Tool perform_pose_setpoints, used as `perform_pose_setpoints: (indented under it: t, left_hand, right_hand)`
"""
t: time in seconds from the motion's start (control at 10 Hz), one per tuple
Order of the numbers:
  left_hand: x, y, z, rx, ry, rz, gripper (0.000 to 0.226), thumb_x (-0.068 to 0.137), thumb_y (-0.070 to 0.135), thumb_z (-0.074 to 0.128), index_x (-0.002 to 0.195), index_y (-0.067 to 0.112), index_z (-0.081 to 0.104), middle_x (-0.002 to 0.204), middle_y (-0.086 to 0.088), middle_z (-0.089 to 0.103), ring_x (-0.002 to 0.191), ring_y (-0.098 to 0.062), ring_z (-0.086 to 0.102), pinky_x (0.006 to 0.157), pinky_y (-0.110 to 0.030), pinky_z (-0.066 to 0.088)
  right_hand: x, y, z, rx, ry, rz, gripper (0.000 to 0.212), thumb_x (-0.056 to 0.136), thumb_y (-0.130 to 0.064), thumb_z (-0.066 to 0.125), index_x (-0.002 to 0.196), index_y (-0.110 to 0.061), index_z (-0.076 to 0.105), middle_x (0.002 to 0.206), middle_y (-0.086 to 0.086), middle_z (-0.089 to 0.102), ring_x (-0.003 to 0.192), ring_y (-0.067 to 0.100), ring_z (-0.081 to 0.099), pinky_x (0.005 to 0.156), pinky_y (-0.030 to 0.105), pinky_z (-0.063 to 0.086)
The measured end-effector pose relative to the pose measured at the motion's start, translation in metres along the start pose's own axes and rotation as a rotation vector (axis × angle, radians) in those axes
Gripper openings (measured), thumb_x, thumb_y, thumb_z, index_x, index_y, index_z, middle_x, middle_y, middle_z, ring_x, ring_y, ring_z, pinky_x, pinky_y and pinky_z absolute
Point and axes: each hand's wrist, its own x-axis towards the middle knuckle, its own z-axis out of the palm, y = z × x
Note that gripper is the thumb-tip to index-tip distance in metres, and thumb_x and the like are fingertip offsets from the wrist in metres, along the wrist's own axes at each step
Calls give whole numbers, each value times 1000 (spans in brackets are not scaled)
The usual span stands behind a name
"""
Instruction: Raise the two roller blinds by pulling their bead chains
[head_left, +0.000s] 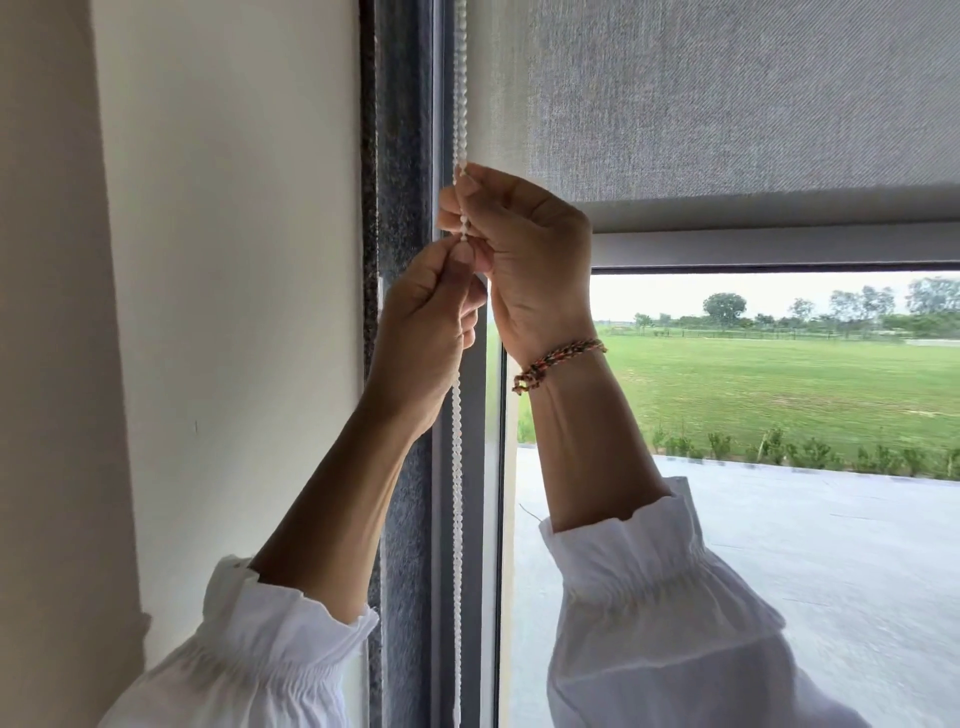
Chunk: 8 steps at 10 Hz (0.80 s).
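Note:
A grey fabric roller blind (727, 93) covers the upper part of the window, its bottom bar (779, 249) hanging above the open glass. A white bead chain (459, 78) runs down the left side of the window frame. My right hand (524, 249) grips the chain at about the height of the blind's bottom bar, fingers curled round the beads. My left hand (426, 332) pinches the chain just below it, the two hands touching. Below my hands the chain hangs straight down to the frame's bottom edge. Only one blind is in view.
A cream wall (218, 260) stands to the left, beside a dark speckled stone reveal (402, 130) and the grey window frame (470, 519). Through the glass lie a paved terrace (831, 571) and a green lawn. I wear white gathered sleeves and a braided wrist thread.

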Motion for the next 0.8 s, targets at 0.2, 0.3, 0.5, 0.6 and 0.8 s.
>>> perform_pose_setpoints:
  t: [0.2,0.3,0.5,0.6,0.8]
  left_hand:
    - [7,2,2,33,34,-16,39,100,14,32,63,18,42,42,15,32,38,1,22,37,-13,17]
    - [13,-1,5,96,60,-15,38,100,15,31,62,17,38,46,13,33,38,1,24,38,-13,21]
    - [2,-2,21,482,222,-69,26,97,20,34,82,21,55,68,-1,58,60,-17,54,60,-36,46]
    - [-16,6,44,761,355,-88,34,97,21,32,123,6,46,126,-19,57,117,-32,52,98,-40,39]
    - [-91,32,151,1001,432,221,43,95,23,32,136,8,36,146,-18,38,136,-34,32,114,-43,23]
  right_hand:
    - [6,-1,3,-56,10,14,7,83,0,61,88,-3,65,68,5,66,63,13,61,60,24,50]
    - [12,0,1,-103,22,38,10,82,0,62,91,-4,65,72,6,67,69,16,63,58,24,51]
    - [11,-17,-13,-321,63,73,17,82,-9,63,98,-6,68,92,12,70,89,22,65,80,36,52]
    - [-9,-47,-40,-510,76,69,25,80,-22,62,98,-7,69,88,3,67,100,22,64,93,44,49]
    - [-99,-139,-142,-904,62,129,15,78,-23,59,76,-14,71,80,6,72,85,22,67,84,43,53]
